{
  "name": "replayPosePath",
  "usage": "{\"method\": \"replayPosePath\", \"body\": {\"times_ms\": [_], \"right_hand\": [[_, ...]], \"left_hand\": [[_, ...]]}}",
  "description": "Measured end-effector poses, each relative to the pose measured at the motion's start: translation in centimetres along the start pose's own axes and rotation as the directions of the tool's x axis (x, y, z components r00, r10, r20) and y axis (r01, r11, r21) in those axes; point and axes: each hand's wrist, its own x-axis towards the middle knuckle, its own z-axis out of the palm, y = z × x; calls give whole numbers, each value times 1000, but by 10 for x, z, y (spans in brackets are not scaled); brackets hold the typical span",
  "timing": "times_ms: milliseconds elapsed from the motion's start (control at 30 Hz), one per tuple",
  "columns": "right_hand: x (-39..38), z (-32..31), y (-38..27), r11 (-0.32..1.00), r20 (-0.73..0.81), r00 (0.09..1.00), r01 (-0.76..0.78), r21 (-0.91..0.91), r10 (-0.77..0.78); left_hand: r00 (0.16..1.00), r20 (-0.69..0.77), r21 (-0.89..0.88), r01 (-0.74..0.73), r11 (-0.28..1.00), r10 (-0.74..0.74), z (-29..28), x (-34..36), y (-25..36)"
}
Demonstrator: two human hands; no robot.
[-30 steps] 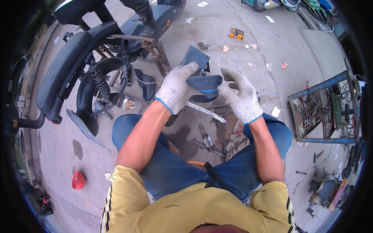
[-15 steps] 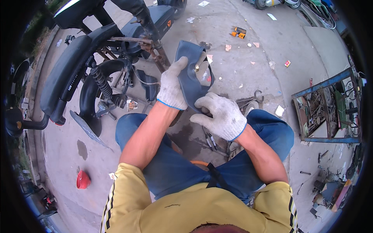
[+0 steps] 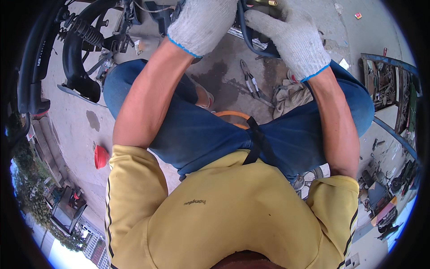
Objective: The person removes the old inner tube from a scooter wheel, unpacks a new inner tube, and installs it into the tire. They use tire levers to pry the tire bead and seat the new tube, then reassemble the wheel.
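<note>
Right fingers (image 3: 260, 21) part-curled against dark part (image 3: 245, 31); left hand (image 3: 204, 27), fingertips cropped.

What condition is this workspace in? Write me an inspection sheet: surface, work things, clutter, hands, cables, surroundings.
Surface: concrete ground, marked by dark stains.
Work things: black curved part between the hands, cut off by the upper edge.
Clutter: pliers and a crumpled cloth on the ground between the legs; a red bowl-shaped thing off to the left.
Hands: left hand gloved, fingertips out of view; right hand gloved, at the part, grip unclear.
Cables: one thin cord-like line at upper left; its ends cannot be traced.
Surroundings: coil spring among black vehicle parts at left; blue-edged metal frame at right.
</note>
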Motion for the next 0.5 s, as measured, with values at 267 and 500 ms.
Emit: {"method": "replayPosePath", "body": {"times_ms": [267,500], "right_hand": [[14,-58,-5,919,-363,931,120,376,27],[18,-129,34,852,-422,905,261,454,-52]], "left_hand": [[820,164,748,259,611,-549,-3,-78,-21],[470,-161,987,99,-129,-868,-156,-191,-225]]}}
